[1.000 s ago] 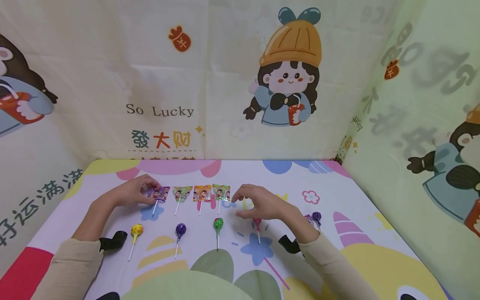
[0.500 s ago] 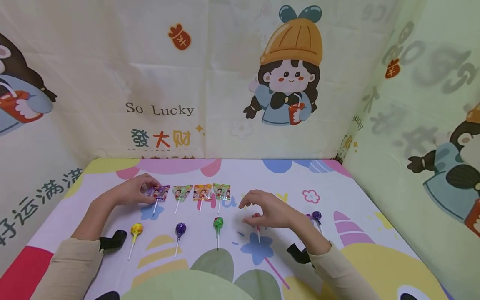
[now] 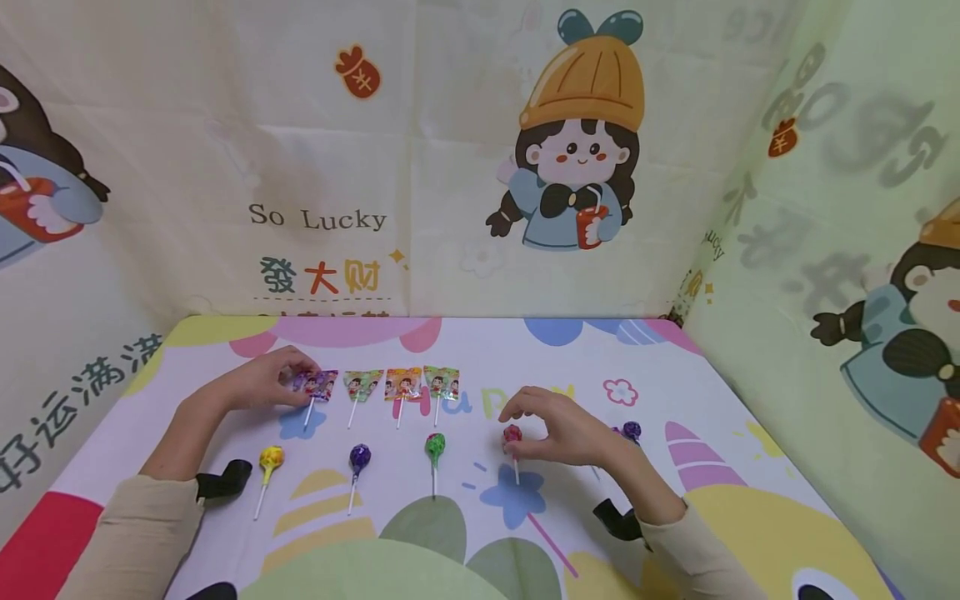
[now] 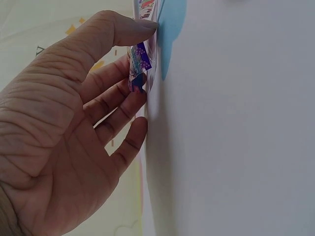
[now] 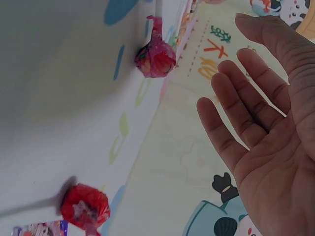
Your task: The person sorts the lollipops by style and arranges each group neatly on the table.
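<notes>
My left hand (image 3: 262, 383) pinches the left edge of a lollipop in a flat purple wrapper (image 3: 321, 385). In the left wrist view, that shiny wrapper (image 4: 139, 64) sits between thumb and fingers, close to the tabletop. My right hand (image 3: 573, 427) hovers, holding nothing, by a pink round lollipop (image 3: 512, 433), its thumb partly overlapping the candy. From the right wrist, its fingers (image 5: 229, 110) look relaxed and apart from the pink lollipop (image 5: 156, 59). A red round lollipop (image 5: 86, 204) also shows there; the head view hides it.
Green (image 3: 363, 385), orange (image 3: 403, 384) and second green wrapped lollipops (image 3: 442, 383) continue the back row. Yellow (image 3: 271, 458), purple (image 3: 360, 457) and green round lollipops (image 3: 435, 447) lie nearer. Beyond my right arm is another purple lollipop (image 3: 632, 431). A printed curtain (image 3: 450, 167) rises behind the table.
My right hand has moved right and nearer to me, away from the back row to beside the pink lollipop. My left hand stays at the purple-wrapped lollipop.
</notes>
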The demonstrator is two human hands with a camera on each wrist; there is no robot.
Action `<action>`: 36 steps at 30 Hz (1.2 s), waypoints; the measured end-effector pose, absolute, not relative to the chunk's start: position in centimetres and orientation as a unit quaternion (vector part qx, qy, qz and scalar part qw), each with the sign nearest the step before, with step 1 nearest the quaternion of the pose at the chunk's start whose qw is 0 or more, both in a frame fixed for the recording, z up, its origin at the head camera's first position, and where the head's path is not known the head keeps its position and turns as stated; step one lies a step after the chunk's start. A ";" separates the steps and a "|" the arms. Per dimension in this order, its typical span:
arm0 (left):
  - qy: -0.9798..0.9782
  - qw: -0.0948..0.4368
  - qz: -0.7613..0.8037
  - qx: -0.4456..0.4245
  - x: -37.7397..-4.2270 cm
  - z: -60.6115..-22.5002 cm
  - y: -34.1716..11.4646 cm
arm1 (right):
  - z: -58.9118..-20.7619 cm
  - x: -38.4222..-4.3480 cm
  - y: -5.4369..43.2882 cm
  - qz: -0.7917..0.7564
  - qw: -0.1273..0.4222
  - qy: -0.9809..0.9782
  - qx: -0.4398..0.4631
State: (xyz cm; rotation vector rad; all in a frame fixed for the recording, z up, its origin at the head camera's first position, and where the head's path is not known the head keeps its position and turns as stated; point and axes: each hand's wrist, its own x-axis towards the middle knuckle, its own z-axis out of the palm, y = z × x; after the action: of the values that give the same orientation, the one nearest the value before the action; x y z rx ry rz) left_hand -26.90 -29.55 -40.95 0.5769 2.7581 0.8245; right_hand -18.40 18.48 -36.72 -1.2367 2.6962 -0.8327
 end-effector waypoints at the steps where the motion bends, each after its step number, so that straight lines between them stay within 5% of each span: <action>1: 0.934 0.102 0.280 0.196 -26.9 -40.9 -29.6 | -36.7 -18.3 18.7 -0.272 0.027 0.875 -0.400; 36: 0.935 0.095 0.276 0.203 -27.2 -41.3 -29.8 | -37.6 -16.8 26.8 -0.297 0.008 0.909 -0.292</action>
State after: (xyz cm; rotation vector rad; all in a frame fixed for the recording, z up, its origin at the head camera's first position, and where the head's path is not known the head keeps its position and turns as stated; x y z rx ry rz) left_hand -27.19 -29.76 -41.31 0.6006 2.7722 0.8180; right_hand -16.82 26.81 -37.60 -0.9122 2.8422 -0.9300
